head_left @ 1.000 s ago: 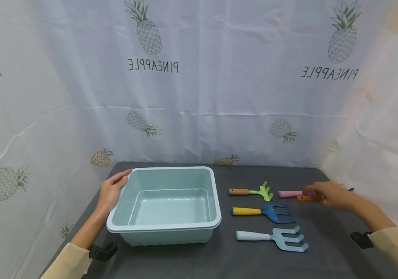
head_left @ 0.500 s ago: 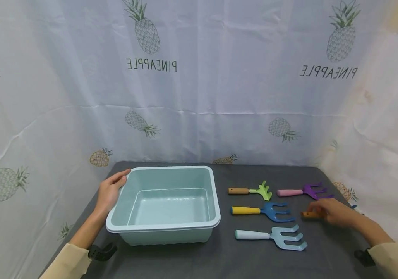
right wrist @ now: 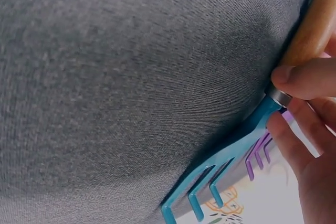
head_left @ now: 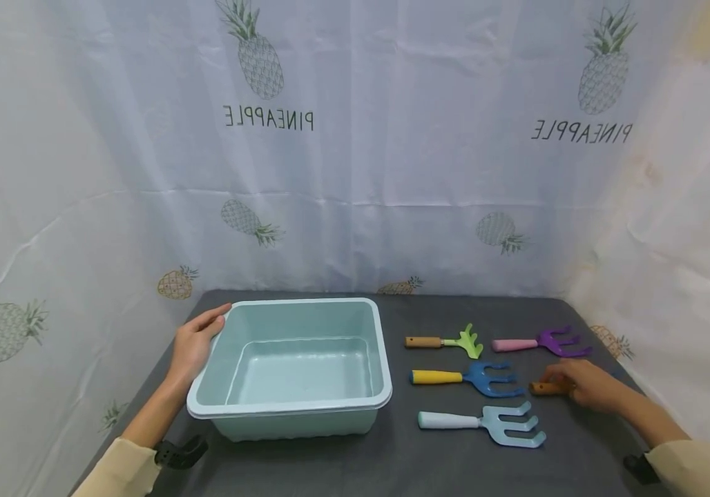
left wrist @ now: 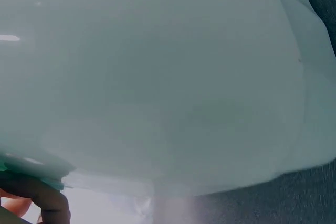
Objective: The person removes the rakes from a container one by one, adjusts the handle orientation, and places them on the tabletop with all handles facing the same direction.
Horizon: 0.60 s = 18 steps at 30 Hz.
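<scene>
My left hand [head_left: 195, 348] grips the left rim of a pale green plastic basin [head_left: 289, 408]; in the left wrist view, curled fingers [left wrist: 50, 203] show at the basin's edge. At the right of the table my right hand [head_left: 591, 386] pinches a hand rake by its wooden handle [head_left: 544, 388], thumb and fingers near the metal collar. The right wrist view shows this rake's teal tined head [right wrist: 231, 145], low over the grey cloth; in the head view the hand hides most of it. Left of it lie a blue hand rake [head_left: 485, 379] with a yellow handle and a light blue rake [head_left: 507, 426].
Behind these, a small green rake [head_left: 468, 341] with a wooden handle and a purple rake [head_left: 557, 343] with a pink handle lie on the dark grey tabletop [head_left: 392, 462]. Pineapple-print curtains [head_left: 355, 138] enclose the back and sides.
My right hand has brought the wooden-handled rake from beside the purple rake toward the front, then slightly left, below it. The purple rake's head came into view. The left hand stays on the basin.
</scene>
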Each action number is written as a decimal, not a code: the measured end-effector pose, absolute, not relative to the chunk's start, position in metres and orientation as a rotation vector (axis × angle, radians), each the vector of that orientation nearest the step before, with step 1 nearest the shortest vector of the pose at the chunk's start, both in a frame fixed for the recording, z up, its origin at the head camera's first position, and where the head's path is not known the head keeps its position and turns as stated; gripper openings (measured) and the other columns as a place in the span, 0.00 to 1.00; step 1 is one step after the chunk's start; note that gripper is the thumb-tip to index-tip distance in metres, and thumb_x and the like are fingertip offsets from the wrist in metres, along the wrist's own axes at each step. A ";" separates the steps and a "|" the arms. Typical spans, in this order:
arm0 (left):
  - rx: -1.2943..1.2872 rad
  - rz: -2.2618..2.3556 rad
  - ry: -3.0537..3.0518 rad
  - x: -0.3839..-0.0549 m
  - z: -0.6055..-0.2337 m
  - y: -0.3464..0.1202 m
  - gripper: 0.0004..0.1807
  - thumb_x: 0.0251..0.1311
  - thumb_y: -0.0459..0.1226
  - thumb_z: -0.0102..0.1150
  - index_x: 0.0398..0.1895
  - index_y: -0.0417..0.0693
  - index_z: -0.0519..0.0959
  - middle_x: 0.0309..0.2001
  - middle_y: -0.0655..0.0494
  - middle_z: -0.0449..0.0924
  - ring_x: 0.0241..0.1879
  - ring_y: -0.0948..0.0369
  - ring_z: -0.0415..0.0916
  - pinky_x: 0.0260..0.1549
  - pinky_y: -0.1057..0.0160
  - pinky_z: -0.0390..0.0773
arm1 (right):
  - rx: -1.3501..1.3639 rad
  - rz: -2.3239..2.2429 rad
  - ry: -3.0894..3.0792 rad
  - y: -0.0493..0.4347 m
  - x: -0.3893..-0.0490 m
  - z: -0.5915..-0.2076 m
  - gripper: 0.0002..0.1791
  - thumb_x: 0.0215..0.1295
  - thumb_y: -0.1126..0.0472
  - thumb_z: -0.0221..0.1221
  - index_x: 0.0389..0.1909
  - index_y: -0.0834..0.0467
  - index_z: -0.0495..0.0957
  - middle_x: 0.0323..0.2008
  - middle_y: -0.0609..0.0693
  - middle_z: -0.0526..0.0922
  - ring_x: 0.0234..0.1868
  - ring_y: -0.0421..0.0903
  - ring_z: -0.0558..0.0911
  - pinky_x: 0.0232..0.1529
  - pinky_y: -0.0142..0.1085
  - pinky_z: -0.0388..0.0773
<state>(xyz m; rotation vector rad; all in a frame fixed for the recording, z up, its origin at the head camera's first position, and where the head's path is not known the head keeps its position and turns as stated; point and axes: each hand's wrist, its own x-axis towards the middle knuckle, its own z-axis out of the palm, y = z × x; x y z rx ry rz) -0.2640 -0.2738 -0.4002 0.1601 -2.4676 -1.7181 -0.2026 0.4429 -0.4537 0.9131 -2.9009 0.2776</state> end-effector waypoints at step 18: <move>-0.190 -1.724 -2.710 -0.279 -0.381 -0.326 0.38 0.76 0.56 0.51 0.78 0.41 0.64 0.57 0.43 0.83 0.31 0.60 0.89 0.33 0.60 0.87 | 0.714 0.310 -3.094 0.435 -0.203 -0.402 0.24 0.51 0.73 0.67 0.52 0.62 0.82 0.46 0.53 0.87 0.44 0.50 0.85 0.42 0.41 0.84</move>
